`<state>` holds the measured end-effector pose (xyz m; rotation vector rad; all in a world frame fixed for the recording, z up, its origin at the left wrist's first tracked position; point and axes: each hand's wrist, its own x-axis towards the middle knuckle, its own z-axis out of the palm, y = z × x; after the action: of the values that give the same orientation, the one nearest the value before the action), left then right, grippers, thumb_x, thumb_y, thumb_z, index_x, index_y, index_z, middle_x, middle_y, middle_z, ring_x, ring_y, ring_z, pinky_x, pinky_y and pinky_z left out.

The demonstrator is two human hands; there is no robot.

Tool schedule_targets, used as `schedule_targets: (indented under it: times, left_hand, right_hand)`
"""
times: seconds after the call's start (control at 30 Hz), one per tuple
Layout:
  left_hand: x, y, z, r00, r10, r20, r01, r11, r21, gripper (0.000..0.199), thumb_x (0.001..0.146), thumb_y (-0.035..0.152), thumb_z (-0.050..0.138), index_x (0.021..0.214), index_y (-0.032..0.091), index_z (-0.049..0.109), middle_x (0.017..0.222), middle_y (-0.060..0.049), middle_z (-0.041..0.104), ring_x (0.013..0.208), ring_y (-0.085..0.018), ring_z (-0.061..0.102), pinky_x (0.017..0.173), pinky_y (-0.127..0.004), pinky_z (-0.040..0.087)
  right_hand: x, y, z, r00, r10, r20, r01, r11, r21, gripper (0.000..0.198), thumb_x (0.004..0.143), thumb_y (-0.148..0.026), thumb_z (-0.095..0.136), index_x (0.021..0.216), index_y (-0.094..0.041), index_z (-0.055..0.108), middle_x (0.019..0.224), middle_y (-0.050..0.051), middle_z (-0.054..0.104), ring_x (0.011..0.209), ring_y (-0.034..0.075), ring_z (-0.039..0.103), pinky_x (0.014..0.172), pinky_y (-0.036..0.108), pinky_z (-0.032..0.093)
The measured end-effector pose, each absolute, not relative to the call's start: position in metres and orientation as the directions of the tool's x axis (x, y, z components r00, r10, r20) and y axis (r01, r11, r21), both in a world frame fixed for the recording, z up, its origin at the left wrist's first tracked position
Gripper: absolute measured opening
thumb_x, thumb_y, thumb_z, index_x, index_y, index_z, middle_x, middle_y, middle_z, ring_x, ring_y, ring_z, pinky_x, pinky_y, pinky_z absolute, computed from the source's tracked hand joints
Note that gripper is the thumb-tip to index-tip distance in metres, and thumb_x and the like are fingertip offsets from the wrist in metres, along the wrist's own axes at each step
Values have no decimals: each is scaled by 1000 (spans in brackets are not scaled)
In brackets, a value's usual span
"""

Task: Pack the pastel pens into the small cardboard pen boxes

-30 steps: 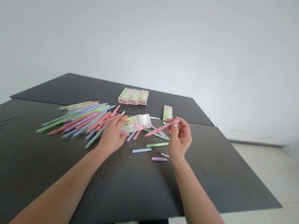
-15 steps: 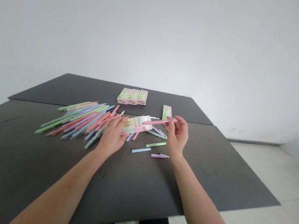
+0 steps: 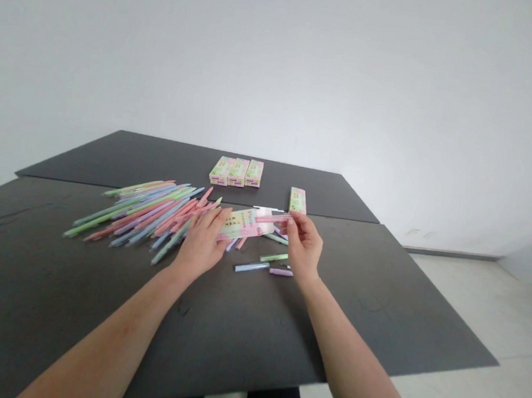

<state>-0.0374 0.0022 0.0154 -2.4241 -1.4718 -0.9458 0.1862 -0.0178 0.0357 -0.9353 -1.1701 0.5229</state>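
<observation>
My left hand [image 3: 203, 243] is closed around a small pink and green printed box [image 3: 239, 225], its open end facing right. Between the fingertips of my right hand [image 3: 305, 244] is a pink pen [image 3: 276, 218], lying nearly level, its left end at the mouth of the box. How deep the pen sits inside is hidden. Just below the hands lie a blue pen [image 3: 252, 267], a green pen [image 3: 274, 258] and a purple pen [image 3: 281, 272], the last two partly covered by my right hand.
A heap of pastel pens [image 3: 141, 211] spreads left of my left hand. Three printed boxes [image 3: 237, 172] stand side by side farther back, and a single box [image 3: 297, 200] lies beyond my right hand. A seam crosses the dark table [image 3: 234, 322].
My right hand has moved left, carrying the pink pen farther into the open end of the box. My left hand and the box have hardly moved.
</observation>
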Motion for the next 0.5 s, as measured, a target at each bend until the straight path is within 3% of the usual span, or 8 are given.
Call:
schedule_targets:
  times: [0.33, 0.5]
  left_hand:
    - [-37, 0, 16, 352, 727, 590, 831, -533, 161, 61, 79, 18, 56, 139, 17, 41, 134, -16, 53, 126, -32, 47, 110, -49, 32]
    - [-38, 1, 15, 347, 718, 604, 817, -547, 180, 62, 80, 19, 55, 140, 19, 40, 135, -15, 52, 128, -31, 45, 111, -50, 30]
  right_hand:
    - [185, -21, 29, 206, 785, 584, 318, 511, -799, 23, 89, -32, 59, 105, -19, 70, 85, 5, 71, 59, 13, 65, 56, 26, 56]
    - [189, -23, 31, 113, 720, 685, 462, 572, -678, 22, 92, -28, 55, 107, -22, 70, 97, 7, 70, 74, 15, 67, 65, 29, 57]
